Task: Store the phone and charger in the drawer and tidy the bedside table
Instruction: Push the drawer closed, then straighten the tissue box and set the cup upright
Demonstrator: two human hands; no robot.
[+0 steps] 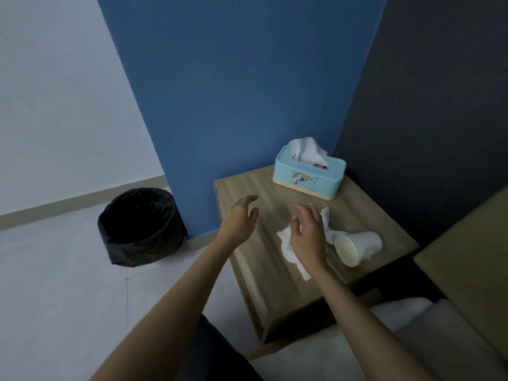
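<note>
The wooden bedside table (275,273) stands in a corner against a blue wall. On its top lie crumpled white tissues (288,244) and a white paper cup (357,247) tipped on its side, mouth toward me. My right hand (309,237) hovers open just above the tissues and hides part of them. Over the table's left part my left hand (242,215) is open and holds nothing. No phone or charger shows in this view. The table's front faces away from me, so no drawer front is visible.
A light blue tissue box (309,176) with a tissue sticking out sits at the table's back corner. A bin lined with a black bag (141,226) stands on the pale floor left of the table. A bed edge (398,339) lies at lower right.
</note>
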